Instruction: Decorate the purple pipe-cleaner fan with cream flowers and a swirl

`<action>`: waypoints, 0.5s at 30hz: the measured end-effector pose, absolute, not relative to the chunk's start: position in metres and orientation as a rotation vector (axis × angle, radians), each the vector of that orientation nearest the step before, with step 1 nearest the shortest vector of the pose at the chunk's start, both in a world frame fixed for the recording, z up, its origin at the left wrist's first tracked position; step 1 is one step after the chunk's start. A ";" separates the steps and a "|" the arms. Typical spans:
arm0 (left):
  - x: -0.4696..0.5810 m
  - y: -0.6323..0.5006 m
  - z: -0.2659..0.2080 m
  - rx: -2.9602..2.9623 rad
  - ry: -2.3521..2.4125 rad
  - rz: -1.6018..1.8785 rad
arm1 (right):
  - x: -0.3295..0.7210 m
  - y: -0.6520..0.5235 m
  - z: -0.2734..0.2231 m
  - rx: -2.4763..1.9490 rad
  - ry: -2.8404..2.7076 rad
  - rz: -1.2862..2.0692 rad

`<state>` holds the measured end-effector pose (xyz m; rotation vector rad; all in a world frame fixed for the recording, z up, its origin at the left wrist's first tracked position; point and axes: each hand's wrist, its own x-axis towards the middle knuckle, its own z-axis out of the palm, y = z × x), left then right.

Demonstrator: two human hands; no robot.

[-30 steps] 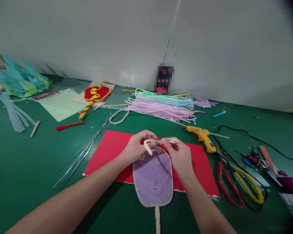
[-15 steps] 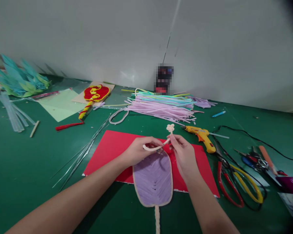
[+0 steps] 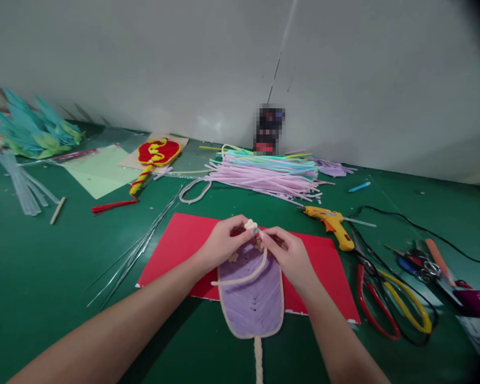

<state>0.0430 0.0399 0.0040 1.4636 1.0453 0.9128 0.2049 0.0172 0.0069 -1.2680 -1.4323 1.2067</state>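
My left hand [image 3: 224,241] pinches a small cream flower [image 3: 250,224] made of pipe cleaner. Close against it, my right hand [image 3: 290,256] has its thumb and fingers closed on the cream pipe cleaner [image 3: 246,278] that belongs to the flower. The pipe cleaner's free end curves down and left over a purple fan [image 3: 251,309]. That fan has a cream edge and a twisted cream handle [image 3: 258,357], and rests partly on a red sheet [image 3: 176,248]. Another small cream flower [image 3: 232,257] shows beside my left fingers. My hands hide the fan's upper edge.
A yellow glue gun [image 3: 332,221] and pliers [image 3: 388,304] with red and yellow handles lie at right. Behind is a pile of pastel pipe cleaners [image 3: 264,176]. Thin wires [image 3: 144,242], a red-and-yellow fan [image 3: 158,153] and glue sticks [image 3: 22,186] lie at left.
The flower has come down and left, from my right fingers to between both hands. The pipe cleaner's loose end now swings down across the fan, and both hands have drawn together.
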 end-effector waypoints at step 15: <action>0.044 0.040 0.003 1.396 0.991 0.889 | 0.205 0.016 0.011 -1.313 -1.436 1.074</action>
